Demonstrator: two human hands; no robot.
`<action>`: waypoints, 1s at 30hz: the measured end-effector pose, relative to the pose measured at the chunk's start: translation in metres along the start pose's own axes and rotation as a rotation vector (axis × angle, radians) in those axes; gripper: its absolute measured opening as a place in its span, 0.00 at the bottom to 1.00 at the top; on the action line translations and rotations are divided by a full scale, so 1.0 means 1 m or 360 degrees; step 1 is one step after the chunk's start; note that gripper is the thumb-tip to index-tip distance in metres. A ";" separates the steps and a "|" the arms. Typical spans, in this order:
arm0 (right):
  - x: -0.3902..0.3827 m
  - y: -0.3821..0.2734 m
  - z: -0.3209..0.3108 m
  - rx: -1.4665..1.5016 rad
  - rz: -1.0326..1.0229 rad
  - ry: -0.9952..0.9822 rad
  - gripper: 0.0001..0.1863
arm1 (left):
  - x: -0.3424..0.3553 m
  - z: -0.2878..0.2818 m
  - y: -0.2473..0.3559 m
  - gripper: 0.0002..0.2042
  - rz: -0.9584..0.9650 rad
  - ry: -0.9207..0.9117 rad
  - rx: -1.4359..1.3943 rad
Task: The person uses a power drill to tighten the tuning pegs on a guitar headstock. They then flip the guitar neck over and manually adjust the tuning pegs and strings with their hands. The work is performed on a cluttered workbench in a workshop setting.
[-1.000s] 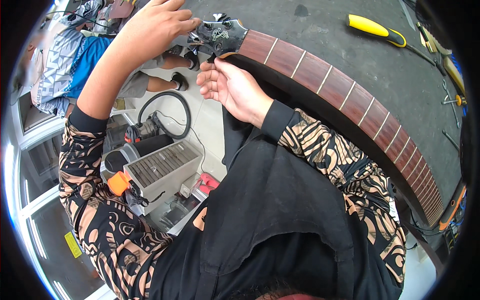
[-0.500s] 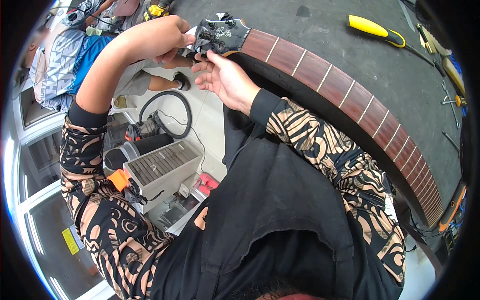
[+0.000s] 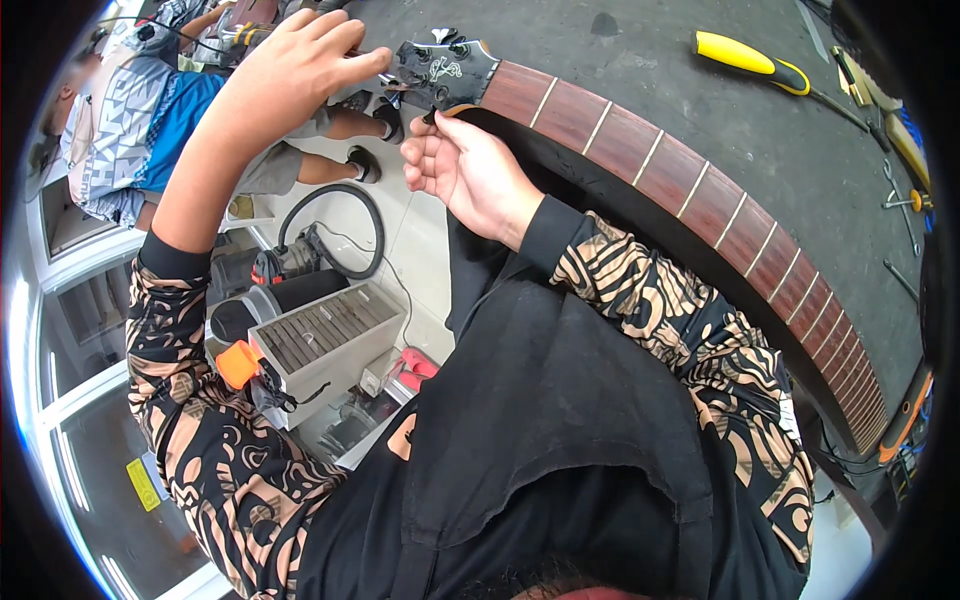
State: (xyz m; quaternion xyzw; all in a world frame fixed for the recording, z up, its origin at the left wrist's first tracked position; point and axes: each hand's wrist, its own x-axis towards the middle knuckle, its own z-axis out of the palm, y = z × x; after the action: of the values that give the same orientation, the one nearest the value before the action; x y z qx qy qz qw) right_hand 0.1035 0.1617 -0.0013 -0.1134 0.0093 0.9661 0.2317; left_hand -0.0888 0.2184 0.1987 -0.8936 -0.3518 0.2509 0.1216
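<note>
A guitar neck with a reddish-brown fretboard (image 3: 690, 188) curves from upper centre to lower right. Its black headstock (image 3: 415, 68) has tuning pegs along its edges and a pale ornament. My left hand (image 3: 295, 68) is raised at the headstock's left end, fingers bent, one finger reaching to its edge. Whatever those fingers hold is hidden. Below the headstock, my right hand (image 3: 470, 175) has its palm turned up. Its thumb and forefinger pinch a small black tuning peg button (image 3: 430, 117) at the near edge, and the other fingers curl loosely.
A yellow-handled screwdriver (image 3: 745, 55) lies on the dark workbench (image 3: 620, 55), with wrenches and other tools at the right edge. Another person (image 3: 130, 120) is at upper left. On the floor stand a black-hosed machine (image 3: 300, 250) and a slotted grey box (image 3: 330, 335).
My left hand has drawn back up and left from the headstock, with its fingers less tightly curled. My right hand has shifted slightly right and down and closed its thumb and forefinger at the peg.
</note>
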 end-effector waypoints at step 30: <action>-0.006 0.001 0.005 -0.0040 -0.0002 -0.0071 0.23 | 0.011 -0.026 -0.004 0.25 0.0178 0.0080 0.0103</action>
State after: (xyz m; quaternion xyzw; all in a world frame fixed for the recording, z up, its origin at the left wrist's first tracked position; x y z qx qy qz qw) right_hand 0.1074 0.1582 0.0045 -0.0948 -0.0080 0.9683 0.2310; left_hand -0.0705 0.2278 0.2180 -0.9134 -0.2900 0.2459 0.1451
